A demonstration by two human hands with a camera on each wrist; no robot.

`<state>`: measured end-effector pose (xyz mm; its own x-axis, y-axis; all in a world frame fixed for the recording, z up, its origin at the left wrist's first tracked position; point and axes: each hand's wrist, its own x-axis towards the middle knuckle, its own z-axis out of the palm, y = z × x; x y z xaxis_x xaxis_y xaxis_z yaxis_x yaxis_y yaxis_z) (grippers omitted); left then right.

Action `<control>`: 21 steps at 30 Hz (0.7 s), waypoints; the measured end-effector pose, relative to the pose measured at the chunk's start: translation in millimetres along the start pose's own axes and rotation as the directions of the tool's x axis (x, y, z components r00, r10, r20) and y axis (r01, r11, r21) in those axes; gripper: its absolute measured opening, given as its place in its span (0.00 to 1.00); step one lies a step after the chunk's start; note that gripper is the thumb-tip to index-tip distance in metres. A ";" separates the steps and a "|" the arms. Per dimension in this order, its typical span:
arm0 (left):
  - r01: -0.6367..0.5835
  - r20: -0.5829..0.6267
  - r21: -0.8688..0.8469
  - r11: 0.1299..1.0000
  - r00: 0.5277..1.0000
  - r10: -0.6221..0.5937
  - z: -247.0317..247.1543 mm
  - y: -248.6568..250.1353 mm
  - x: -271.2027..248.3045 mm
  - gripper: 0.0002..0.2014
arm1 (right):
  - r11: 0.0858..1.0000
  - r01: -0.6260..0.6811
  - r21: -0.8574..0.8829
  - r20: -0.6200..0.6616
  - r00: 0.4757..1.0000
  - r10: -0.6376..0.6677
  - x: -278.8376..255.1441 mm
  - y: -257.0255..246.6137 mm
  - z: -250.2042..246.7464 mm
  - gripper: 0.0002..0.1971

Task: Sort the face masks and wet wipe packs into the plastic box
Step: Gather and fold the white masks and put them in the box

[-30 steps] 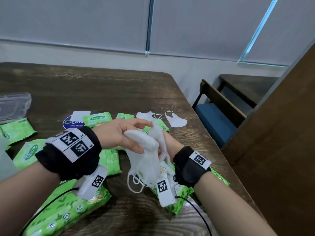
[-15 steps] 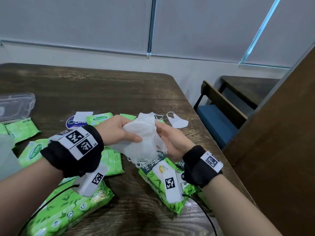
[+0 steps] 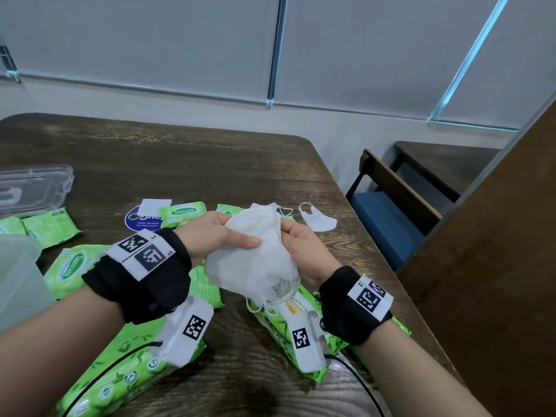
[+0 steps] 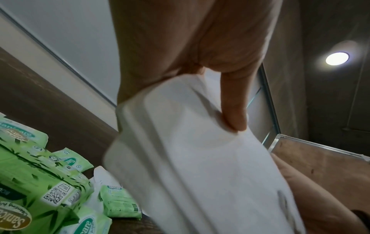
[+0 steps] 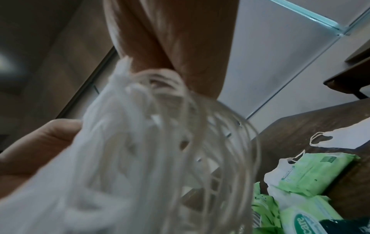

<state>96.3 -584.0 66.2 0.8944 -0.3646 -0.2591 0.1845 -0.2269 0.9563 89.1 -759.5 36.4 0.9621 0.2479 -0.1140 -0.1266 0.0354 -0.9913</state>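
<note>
Both hands hold a stack of white face masks (image 3: 255, 254) above the table's middle. My left hand (image 3: 216, 236) grips the stack from the left, thumb laid across its front (image 4: 232, 110). My right hand (image 3: 301, 245) holds its right edge, with the ear loops (image 5: 190, 126) dangling under the palm. One loose white mask (image 3: 319, 219) lies on the table behind my hands, and another (image 3: 282, 209) peeks out behind the stack. Green wet wipe packs (image 3: 120, 383) lie scattered around and under my arms. The plastic box (image 3: 18, 275) shows as a translucent wall at the left edge.
A clear plastic lid (image 3: 33, 188) lies at the far left on the dark wooden table (image 3: 180, 164). A round blue label (image 3: 141, 221) sits behind the small wipe packs (image 3: 183, 212). A blue-seated chair (image 3: 388, 215) stands off the table's right edge.
The mask stack has been turned from hanging loose to a gathered bundle held between both hands, and lifted slightly. My right hand has come from under it to its right edge.
</note>
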 end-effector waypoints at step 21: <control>-0.135 0.000 0.118 0.984 0.991 0.136 2.2 16.9 0.6 0.19 | 0.996 0.058 -0.068 -0.136 0.988 -0.067 -0.5 -6.3 -7.6 0.11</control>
<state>99.1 -590.1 81.9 0.9111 -0.3923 -0.1269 0.0130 -0.2804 0.9598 91.2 -767.2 42.1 0.9923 0.1109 -0.0553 -0.0539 -0.0158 -0.9984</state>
